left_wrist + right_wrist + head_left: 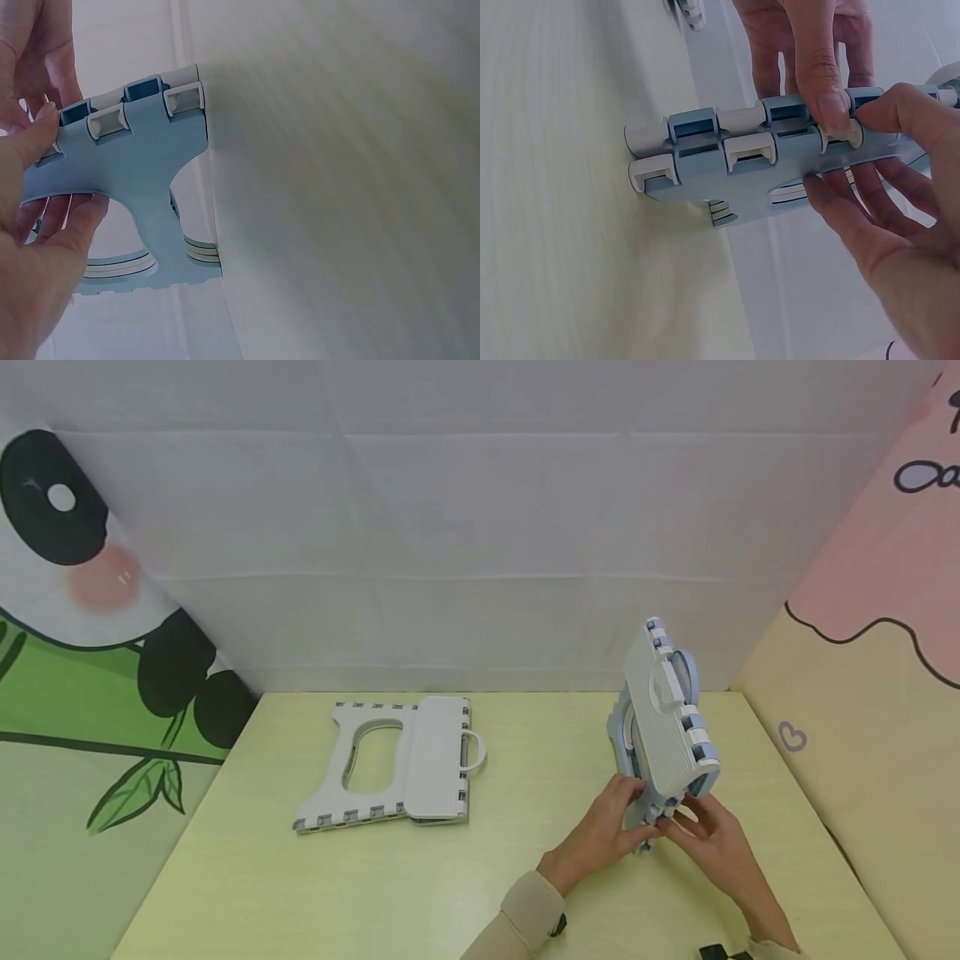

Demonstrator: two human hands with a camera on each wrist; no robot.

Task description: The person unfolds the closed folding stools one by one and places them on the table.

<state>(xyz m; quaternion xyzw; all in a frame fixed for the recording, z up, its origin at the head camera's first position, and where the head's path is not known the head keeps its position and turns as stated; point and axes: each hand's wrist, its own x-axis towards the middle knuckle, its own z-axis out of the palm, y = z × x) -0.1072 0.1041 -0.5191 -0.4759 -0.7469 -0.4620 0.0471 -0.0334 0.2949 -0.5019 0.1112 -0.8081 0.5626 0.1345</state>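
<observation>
A blue and white folding step stool (660, 718) stands tilted on its edge at the table's right side, its ribbed white top toward the right. My left hand (600, 831) grips its near end from the left. In the left wrist view, that thumb lies on the hinged edge while the fingers (86, 225) reach through the blue leg panel's (150, 165) opening. From the right, my right hand (716, 847) holds the same end, thumb close to the left one. The right wrist view shows both hands at the row of hinge knuckles (750, 150).
A second folding stool, white (438, 760), lies flat left of centre with its loop handle (480, 752) toward the right. The pale yellow table (360, 893) meets a white cloth backdrop (480, 527); printed cartoon panels (862, 735) flank it.
</observation>
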